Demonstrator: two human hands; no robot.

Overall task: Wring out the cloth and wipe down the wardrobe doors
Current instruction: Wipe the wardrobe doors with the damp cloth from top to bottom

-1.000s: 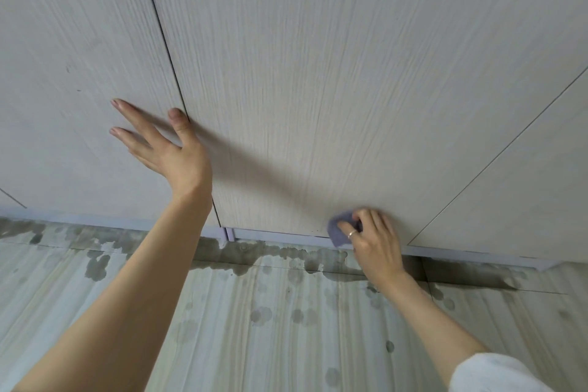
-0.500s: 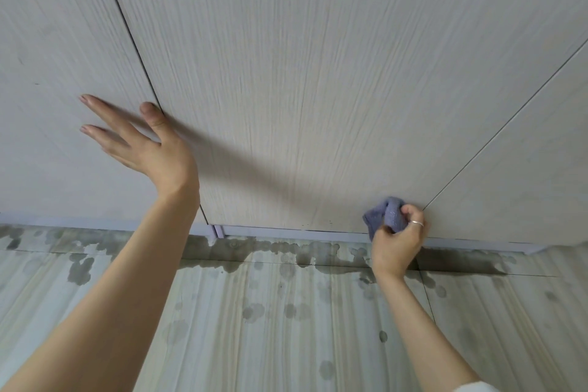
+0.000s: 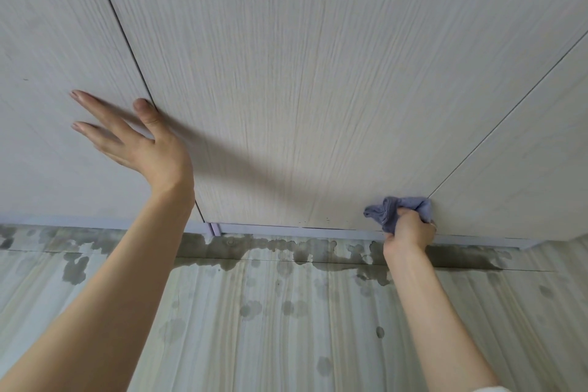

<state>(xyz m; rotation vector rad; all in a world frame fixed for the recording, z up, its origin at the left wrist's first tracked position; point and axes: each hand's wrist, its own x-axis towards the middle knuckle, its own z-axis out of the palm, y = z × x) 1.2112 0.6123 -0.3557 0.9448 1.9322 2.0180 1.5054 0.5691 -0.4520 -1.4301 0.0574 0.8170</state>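
Note:
Pale wood-grain wardrobe doors fill the upper view; the middle door is the widest. My right hand grips a bunched blue-grey cloth and holds it against the middle door's bottom right corner, beside the seam to the right door. My left hand lies flat on the left door with fingers straight and spread, the thumb at the seam between the left and middle doors.
A pale base strip runs under the doors. The wood-look floor below carries dark wet patches and drips, densest along the base strip.
My right hand has slid the cloth rightward along the bottom of the middle door to its corner and bunched it up. My left hand has stayed flat on the left door.

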